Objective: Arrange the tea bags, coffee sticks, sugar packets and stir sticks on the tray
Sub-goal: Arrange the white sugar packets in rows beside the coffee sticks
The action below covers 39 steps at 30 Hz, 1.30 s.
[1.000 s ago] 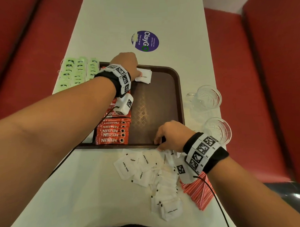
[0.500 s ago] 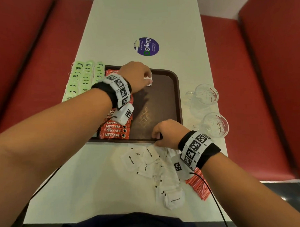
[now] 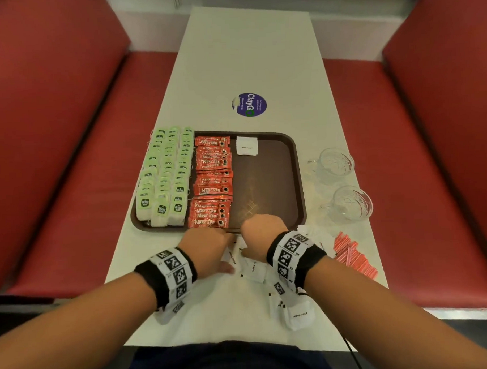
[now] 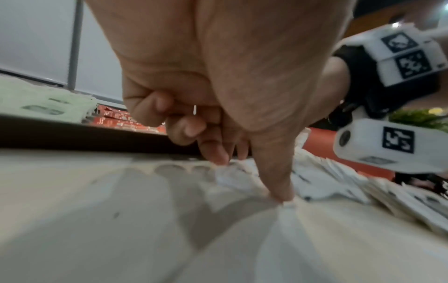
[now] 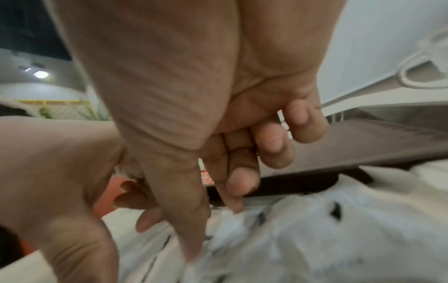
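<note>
The brown tray (image 3: pixel 298 179) holds rows of green tea bags (image 3: pixel 167 176) on its left and a column of red coffee sticks (image 3: pixel 213 182) beside them. One white sugar packet (image 3: pixel 246 145) lies at its far edge. Loose sugar packets (image 3: pixel 296 315) are heaped on the table in front of the tray. Over that heap my left hand (image 3: pixel 222 256) and right hand (image 3: pixel 247 247) sit close together. In each wrist view, the thumb and forefinger of my left hand (image 4: pixel 249 180) and of my right hand (image 5: pixel 214 231) pinch into the packets (image 5: pixel 303 239). Red stir sticks (image 3: pixel 352 256) lie to the right.
Two glass cups (image 3: pixel 337 163) (image 3: pixel 352 204) stand on the table right of the tray. A round purple sticker (image 3: pixel 249 104) is beyond the tray. Red bench seats (image 3: pixel 70 162) flank the narrow white table (image 3: pixel 245 46). The tray's right half shows bare brown surface.
My left hand let go of a sugar packet at the tray's far edge and drew back to the near heap beside the right hand. The right hand stayed at the heap.
</note>
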Motion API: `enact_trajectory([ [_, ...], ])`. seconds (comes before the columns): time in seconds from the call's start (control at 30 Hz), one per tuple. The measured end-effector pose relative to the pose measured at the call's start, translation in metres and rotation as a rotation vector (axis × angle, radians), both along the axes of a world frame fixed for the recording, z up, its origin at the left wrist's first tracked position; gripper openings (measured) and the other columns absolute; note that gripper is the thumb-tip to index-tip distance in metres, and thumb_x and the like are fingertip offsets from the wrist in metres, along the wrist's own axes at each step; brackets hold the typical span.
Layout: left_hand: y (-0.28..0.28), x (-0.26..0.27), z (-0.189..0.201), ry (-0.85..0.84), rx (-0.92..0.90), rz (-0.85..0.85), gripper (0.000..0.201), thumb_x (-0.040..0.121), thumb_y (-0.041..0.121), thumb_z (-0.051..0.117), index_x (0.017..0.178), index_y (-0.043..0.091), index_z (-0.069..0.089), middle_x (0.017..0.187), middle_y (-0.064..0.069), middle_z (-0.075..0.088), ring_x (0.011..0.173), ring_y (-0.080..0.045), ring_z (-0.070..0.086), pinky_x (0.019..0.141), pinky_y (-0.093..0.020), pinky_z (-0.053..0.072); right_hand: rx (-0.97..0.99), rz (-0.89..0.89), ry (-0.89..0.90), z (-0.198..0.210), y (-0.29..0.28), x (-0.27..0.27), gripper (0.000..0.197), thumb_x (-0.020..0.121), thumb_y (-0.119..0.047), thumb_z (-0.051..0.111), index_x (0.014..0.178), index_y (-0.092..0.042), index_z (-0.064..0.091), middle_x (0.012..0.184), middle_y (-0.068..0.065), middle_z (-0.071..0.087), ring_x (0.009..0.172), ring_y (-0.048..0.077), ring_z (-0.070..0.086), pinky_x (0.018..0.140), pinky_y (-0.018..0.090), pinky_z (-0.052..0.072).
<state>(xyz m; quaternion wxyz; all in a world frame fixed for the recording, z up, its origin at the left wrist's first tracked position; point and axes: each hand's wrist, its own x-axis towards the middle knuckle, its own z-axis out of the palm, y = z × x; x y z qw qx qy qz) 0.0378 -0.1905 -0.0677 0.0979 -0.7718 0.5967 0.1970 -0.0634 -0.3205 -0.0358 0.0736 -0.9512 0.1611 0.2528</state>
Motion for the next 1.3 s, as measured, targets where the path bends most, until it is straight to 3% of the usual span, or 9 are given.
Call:
enact_trajectory([
  [0.13,0.009,0.004,-0.004,0.039,-0.025,0.014,0.063,0.075,0.068,0.068,0.124,0.03,0.054,0.112,0.006,0.064,0.099,-0.018,0.062,0.077,-0.034,0.051,-0.063,0.019,0.058,0.003,0.013,0.003,0.017,0.092,-0.029,0.065,0.084,-0.017,0.056,0.08,0.003,0.057,0.071,0.025,0.057,0.063,0.033,0.046],
  [0.33,0.021,0.007,0.0,0.074,0.036,0.03,0.047,0.079,0.062,0.069,0.102,0.023,0.058,0.098,0.006,0.049,0.085,-0.017,0.053,0.066,-0.031,0.04,0.004,-0.008,0.079,-0.003,0.021,0.006,0.019,0.091,-0.017,0.067,0.108,-0.011,0.065,0.097,0.007,0.067,0.082,0.026,0.062,0.068,0.033,0.049],
  [0.47,0.028,0.016,0.009,0.102,-0.001,0.025,0.04,0.085,0.054,0.067,0.108,0.021,0.061,0.102,0.005,0.056,0.092,-0.018,0.056,0.07,-0.03,0.04,0.049,-0.06,0.103,-0.002,0.023,0.011,0.007,0.088,-0.012,0.067,0.094,-0.011,0.064,0.09,0.006,0.065,0.076,0.024,0.06,0.067,0.033,0.052],
  [0.57,0.031,0.027,0.018,0.161,-0.058,0.071,0.021,0.088,0.043,0.067,0.1,0.027,0.061,0.099,0.007,0.065,0.088,-0.014,0.058,0.072,-0.029,0.044,0.038,-0.064,0.11,-0.001,0.026,0.011,0.01,0.088,-0.015,0.067,0.083,-0.012,0.058,0.08,0.004,0.062,0.068,0.021,0.058,0.065,0.032,0.053],
  [0.7,0.038,0.038,0.03,0.228,-0.177,0.084,0.009,0.087,0.035,0.068,0.089,0.034,0.06,0.088,0.018,0.061,0.081,-0.004,0.055,0.074,-0.027,0.047,-0.002,-0.049,0.087,-0.003,0.031,0.011,0.018,0.087,-0.027,0.071,0.095,-0.013,0.063,0.081,0.002,0.062,0.071,0.021,0.06,0.063,0.032,0.051],
  [0.93,0.046,0.051,0.047,0.251,-0.277,0.132,0.004,0.091,0.037,0.064,0.09,0.034,0.063,0.08,0.019,0.058,0.074,0.001,0.052,0.07,-0.024,0.044,-0.036,-0.038,0.084,-0.002,0.037,0.014,0.017,0.087,-0.017,0.073,0.101,-0.012,0.067,0.086,0.004,0.062,0.073,0.026,0.059,0.065,0.035,0.049],
  [1.07,0.047,0.06,0.052,0.296,-0.311,0.203,0.012,0.096,0.036,0.06,0.104,0.031,0.067,0.091,0.015,0.069,0.082,-0.005,0.062,0.078,-0.03,0.053,0.019,-0.015,0.133,0.0,0.036,0.014,0.018,0.088,-0.013,0.07,0.106,-0.008,0.066,0.086,0.006,0.062,0.075,0.026,0.062,0.067,0.035,0.052],
  [1.2,0.044,0.064,0.057,0.34,-0.345,0.283,0.023,0.101,0.026,0.055,0.12,0.026,0.068,0.105,0.012,0.067,0.096,-0.008,0.059,0.087,-0.028,0.047,0.093,0.03,0.105,0.004,0.033,0.011,0.016,0.089,-0.024,0.065,0.095,-0.009,0.065,0.088,0.005,0.066,0.076,0.024,0.063,0.07,0.035,0.056],
  [1.3,0.041,0.067,0.062,0.38,-0.384,0.323,0.025,0.099,0.024,0.059,0.121,0.032,0.066,0.11,0.012,0.067,0.101,-0.008,0.059,0.09,-0.028,0.047,0.249,-0.029,-0.045,0.011,0.026,0.012,0.027,0.093,-0.025,0.055,0.115,-0.011,0.063,0.107,0.008,0.066,0.096,0.027,0.063,0.083,0.036,0.055],
])
